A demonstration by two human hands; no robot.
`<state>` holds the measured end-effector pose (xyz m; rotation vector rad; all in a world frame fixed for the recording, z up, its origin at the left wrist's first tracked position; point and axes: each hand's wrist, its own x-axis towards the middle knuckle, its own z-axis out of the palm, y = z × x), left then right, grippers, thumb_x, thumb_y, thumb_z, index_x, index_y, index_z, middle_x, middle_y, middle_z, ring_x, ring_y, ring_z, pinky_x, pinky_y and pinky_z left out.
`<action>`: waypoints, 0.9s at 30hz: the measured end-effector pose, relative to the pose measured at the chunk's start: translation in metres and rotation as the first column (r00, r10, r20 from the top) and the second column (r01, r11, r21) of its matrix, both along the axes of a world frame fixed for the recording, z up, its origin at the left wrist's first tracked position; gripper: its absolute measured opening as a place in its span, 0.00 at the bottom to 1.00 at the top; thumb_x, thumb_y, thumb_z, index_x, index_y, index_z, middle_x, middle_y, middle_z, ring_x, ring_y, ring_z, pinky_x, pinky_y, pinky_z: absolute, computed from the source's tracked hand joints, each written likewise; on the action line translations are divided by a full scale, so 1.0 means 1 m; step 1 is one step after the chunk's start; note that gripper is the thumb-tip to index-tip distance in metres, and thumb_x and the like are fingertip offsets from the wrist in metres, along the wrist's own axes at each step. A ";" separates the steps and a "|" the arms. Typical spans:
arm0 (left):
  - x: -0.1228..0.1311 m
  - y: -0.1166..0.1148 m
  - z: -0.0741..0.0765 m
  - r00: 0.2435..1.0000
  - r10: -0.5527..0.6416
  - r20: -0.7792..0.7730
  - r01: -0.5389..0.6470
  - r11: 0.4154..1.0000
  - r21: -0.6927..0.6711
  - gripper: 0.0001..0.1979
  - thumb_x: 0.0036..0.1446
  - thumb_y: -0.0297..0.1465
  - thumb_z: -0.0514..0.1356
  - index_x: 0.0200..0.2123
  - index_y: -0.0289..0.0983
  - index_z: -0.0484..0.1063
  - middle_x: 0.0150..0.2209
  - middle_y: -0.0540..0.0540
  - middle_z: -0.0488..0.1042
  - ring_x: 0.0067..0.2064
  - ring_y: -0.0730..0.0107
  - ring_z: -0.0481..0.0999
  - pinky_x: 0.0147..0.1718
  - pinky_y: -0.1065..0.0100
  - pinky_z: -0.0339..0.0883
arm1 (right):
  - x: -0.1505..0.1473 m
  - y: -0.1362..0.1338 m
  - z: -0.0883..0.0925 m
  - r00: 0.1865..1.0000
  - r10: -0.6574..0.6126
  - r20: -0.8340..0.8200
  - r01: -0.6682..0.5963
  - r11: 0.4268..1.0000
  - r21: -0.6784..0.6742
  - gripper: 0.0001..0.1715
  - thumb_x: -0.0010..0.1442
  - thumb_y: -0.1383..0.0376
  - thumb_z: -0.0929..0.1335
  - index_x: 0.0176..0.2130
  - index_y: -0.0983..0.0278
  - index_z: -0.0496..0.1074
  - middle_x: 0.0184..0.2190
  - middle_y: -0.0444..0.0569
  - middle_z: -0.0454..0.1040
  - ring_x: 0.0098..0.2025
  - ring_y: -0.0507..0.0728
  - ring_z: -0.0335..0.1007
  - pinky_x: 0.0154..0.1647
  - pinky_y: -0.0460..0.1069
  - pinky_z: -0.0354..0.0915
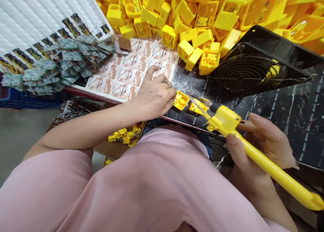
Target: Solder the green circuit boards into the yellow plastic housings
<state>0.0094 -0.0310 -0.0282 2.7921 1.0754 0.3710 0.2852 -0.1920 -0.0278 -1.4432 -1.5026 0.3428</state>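
Note:
My left hand (157, 96) is over the table's front edge, with most fingers curled and one stretched out. Its fingertips meet the left side of a small yellow plastic housing (181, 100), seeming to hold it; the thumb is hidden. A second yellow housing (198, 105) lies just to the right, open side up. My right hand (258, 144) grips a yellow soldering iron (273, 162), its handle slanting down to the right. The iron's thin metal tip is above the second housing, and whether they touch I cannot tell.
Loose yellow housings (152, 16) are heaped along the back. A black fan (243, 70) stands tilted at the right. Green circuit boards with wires (73, 56) pile up at the left beside white foam (40, 19). Printed sheets (126, 70) cover part of the black tabletop (286, 124).

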 end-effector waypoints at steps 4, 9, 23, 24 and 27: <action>0.002 0.009 0.003 0.998 -0.047 -0.044 0.046 0.999 -0.024 0.11 0.63 0.33 0.58 0.33 0.43 0.82 0.27 0.50 0.77 0.46 0.57 0.78 0.69 0.33 0.60 | -0.015 0.010 0.016 0.929 0.261 0.263 -0.296 0.950 0.102 0.21 0.65 0.69 0.77 0.56 0.57 0.76 0.37 0.45 0.84 0.33 0.56 0.82 0.31 0.50 0.78; 0.008 0.018 0.007 0.991 -0.085 -0.103 0.078 0.994 -0.072 0.10 0.60 0.32 0.59 0.30 0.41 0.80 0.28 0.48 0.81 0.47 0.54 0.80 0.66 0.36 0.61 | -0.020 0.016 0.029 0.879 0.329 0.345 -0.368 0.928 0.055 0.10 0.66 0.71 0.75 0.45 0.60 0.74 0.34 0.47 0.83 0.33 0.56 0.83 0.35 0.49 0.79; 0.021 0.024 0.025 0.919 -0.153 -0.362 0.130 0.988 -0.088 0.14 0.60 0.33 0.55 0.32 0.40 0.82 0.31 0.45 0.82 0.47 0.54 0.79 0.60 0.49 0.63 | -0.021 0.021 0.049 0.815 0.386 0.432 -0.430 0.903 0.004 0.15 0.61 0.73 0.79 0.43 0.64 0.75 0.35 0.50 0.84 0.36 0.55 0.83 0.40 0.49 0.80; 0.020 0.025 0.022 0.928 -0.155 -0.340 0.134 0.987 -0.086 0.14 0.59 0.33 0.55 0.31 0.40 0.82 0.31 0.45 0.82 0.47 0.54 0.79 0.60 0.49 0.63 | -0.020 0.021 0.049 0.818 0.374 0.436 -0.420 0.907 0.011 0.15 0.60 0.73 0.80 0.43 0.63 0.75 0.35 0.49 0.84 0.35 0.55 0.83 0.39 0.48 0.80; 0.016 0.027 0.014 0.952 -0.170 -0.256 0.154 0.985 -0.079 0.13 0.57 0.33 0.56 0.31 0.41 0.81 0.30 0.46 0.81 0.46 0.53 0.79 0.61 0.47 0.62 | -0.021 0.023 0.050 0.812 0.400 0.424 -0.441 0.897 -0.001 0.14 0.61 0.72 0.79 0.43 0.60 0.75 0.34 0.46 0.84 0.35 0.55 0.84 0.37 0.47 0.80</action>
